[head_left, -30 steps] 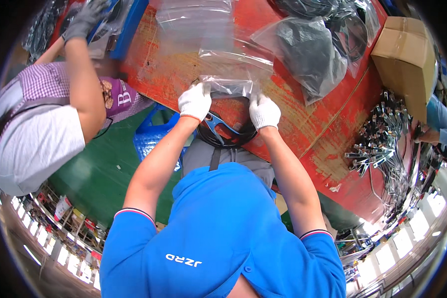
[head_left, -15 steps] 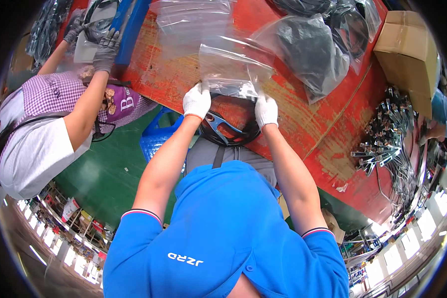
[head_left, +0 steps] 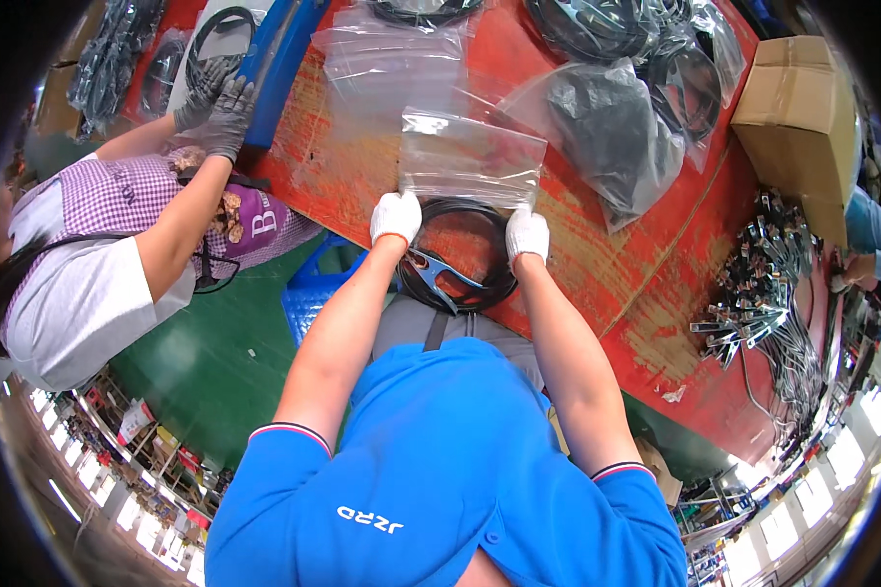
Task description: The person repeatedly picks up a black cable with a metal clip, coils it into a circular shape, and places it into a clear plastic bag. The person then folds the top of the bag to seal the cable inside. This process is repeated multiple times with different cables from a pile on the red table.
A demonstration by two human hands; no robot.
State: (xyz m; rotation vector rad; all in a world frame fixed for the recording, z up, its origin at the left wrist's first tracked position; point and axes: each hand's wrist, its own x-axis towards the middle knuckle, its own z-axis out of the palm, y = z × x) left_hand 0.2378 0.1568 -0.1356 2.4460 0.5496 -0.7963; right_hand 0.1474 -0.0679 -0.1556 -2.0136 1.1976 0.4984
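A clear plastic bag (head_left: 472, 161) is stretched flat between my two white-gloved hands, just beyond a coil of black cable. My left hand (head_left: 396, 217) pinches the bag's near left corner, and my right hand (head_left: 528, 236) pinches the near right corner. Between my wrists, at the table's near edge, lies the black cable coil (head_left: 507, 286). A clamp with blue-grey handles (head_left: 439, 276) rests on the coil's near side. The bag looks empty, and its near edge sits against the coil's far rim.
Flat clear bags (head_left: 392, 68) are stacked beyond my hands on the worn red table (head_left: 597, 284). Bagged black cables (head_left: 612, 127) lie right of them. A cardboard box (head_left: 788, 98) and a heap of metal clamps (head_left: 754, 293) stand far right. At left, a co-worker's grey-gloved hands (head_left: 220, 112) handle coiled cable.
The bag has come down flatter, and more of the cable coil shows below it. My hands still hold its corners. The co-worker's two hands have come together.
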